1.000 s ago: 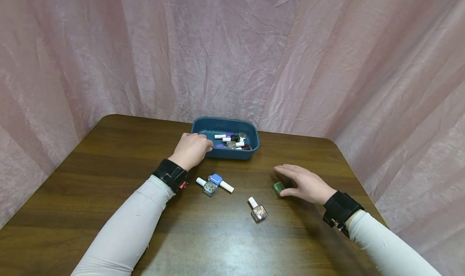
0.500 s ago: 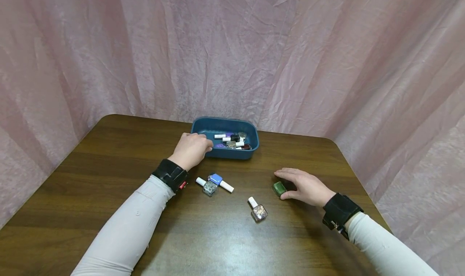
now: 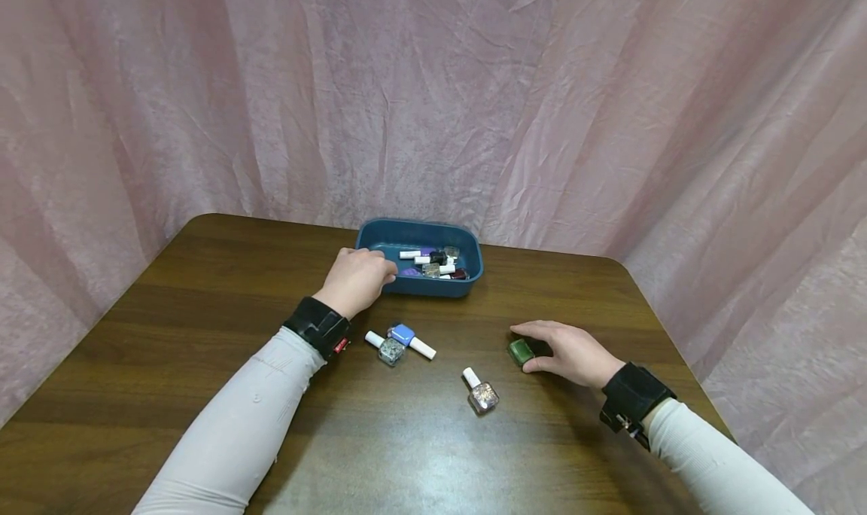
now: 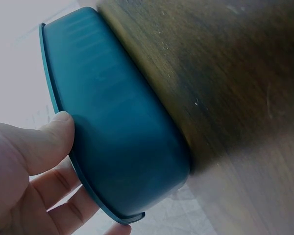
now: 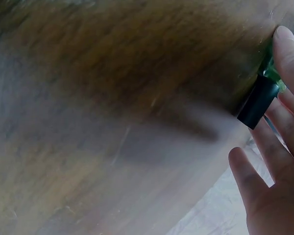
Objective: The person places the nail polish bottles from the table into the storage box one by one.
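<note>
My left hand [image 3: 359, 280] holds the near left rim of a blue plastic bin [image 3: 433, 286]; in the left wrist view the thumb lies on the bin's outer wall [image 4: 117, 117] and the fingers go over the rim. On the right, my right hand [image 3: 572, 349] is spread around a green nail polish bottle [image 3: 521, 351] lying on the table. Its thumb is at the bottle's near side, while the fingers reach out past the far side, apart from it. The right wrist view shows the bottle's black cap [image 5: 258, 102] under the palm side.
A glitter nail polish bottle [image 3: 484, 397] lies near the table's middle. Left of it, a silver-glitter bottle [image 3: 390, 351] and a blue bottle [image 3: 403, 335] lie against each other. Several bottles [image 3: 431, 270] are in the bin. A pink curtain [image 3: 433, 108] hangs behind the table.
My right hand has shifted slightly toward me and its thumb has slid a little off the green bottle, which shows more. The left hand and bin have stayed still.
</note>
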Motion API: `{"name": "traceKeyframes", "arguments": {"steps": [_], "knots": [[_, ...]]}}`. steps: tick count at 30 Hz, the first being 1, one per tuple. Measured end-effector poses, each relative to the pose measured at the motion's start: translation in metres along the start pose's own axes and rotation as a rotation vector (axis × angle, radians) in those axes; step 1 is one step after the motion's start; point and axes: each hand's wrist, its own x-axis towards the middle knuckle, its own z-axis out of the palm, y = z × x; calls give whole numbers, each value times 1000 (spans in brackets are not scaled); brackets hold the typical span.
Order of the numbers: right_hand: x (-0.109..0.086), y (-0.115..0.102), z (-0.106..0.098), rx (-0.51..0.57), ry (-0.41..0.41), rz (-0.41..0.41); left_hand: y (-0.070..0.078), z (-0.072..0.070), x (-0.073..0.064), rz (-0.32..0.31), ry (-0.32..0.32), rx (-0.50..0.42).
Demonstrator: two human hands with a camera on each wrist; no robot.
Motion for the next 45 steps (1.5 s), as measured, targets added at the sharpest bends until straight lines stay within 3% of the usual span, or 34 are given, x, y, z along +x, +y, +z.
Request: {"name": "traceKeyframes", "arguments": {"steps": [13, 45], "knots": [[0, -3, -1, 0, 22, -52, 0, 0, 0, 1, -1, 2], [5, -7, 1, -38, 57, -67, -2, 1, 0, 10, 10, 7]]}}
